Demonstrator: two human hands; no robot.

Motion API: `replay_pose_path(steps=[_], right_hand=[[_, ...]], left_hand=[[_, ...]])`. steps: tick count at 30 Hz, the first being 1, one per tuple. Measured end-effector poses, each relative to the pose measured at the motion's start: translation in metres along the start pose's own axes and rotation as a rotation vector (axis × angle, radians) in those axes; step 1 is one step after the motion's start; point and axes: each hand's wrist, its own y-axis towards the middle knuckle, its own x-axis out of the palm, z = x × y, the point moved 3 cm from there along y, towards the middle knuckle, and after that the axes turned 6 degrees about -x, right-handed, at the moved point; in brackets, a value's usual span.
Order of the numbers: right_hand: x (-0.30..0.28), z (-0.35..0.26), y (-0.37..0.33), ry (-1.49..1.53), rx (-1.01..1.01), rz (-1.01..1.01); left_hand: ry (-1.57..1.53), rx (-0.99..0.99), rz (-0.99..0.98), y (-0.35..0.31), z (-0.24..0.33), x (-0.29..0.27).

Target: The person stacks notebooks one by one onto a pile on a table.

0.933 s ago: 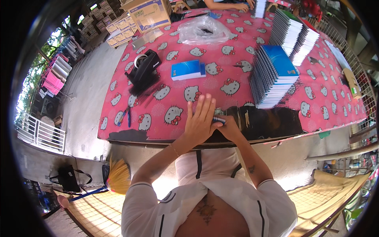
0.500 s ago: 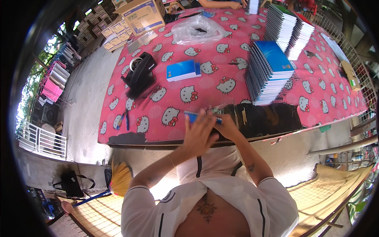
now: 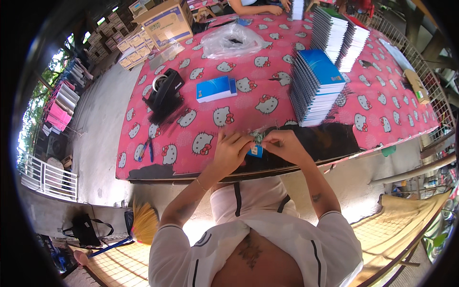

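Observation:
At the near edge of the table, a small blue spiral notebook (image 3: 256,151) with a pale label shows between my hands, partly covered by fingers. My left hand (image 3: 233,149) is closed at its upper left corner, fingertips bent inward. Pinched fingers of my right hand (image 3: 285,145) meet its upper right corner; the exact grip there is too small to make out. Beyond my hands lie small blue notebooks (image 3: 213,89), next to a black tape dispenser (image 3: 165,90). To the right rises a tall stack of blue spiral notebooks (image 3: 318,88).
Scissors (image 3: 150,149) lie left on the pink patterned tablecloth (image 3: 191,160). Farther back are clear plastic wrap (image 3: 232,40), a cardboard box (image 3: 167,24), and green-covered (image 3: 330,31) and red-covered notebook stacks (image 3: 353,43). Another person's arm (image 3: 256,8) rests at the far edge.
My left hand has come off the notebook's cover to its left corner. My right hand has moved to the right corner, and the notebook now shows its labelled face lower, between the hands.

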Motion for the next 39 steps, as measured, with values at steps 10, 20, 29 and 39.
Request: replay_pose_path(steps=[10,20,29,39], right_hand=[[-0.011,-0.09,-0.008,0.013,-0.115,0.424],[-0.193,-0.108,0.041,0.257,-0.062,0.566],[-0.228,-0.043,0.039,-0.467,0.03,0.544],[-0.142,-0.129,-0.03,-0.556,-0.424,0.725]], left_hand=[[-0.426,-0.364,-0.098,0.051,0.042,-0.052],[-0.346,0.223,0.045,0.268,0.108,-0.012],[-0.018,-0.003,-0.158,0.292,0.08,0.061],[-0.214,-0.021,0.067,0.216,-0.054,-0.029]])
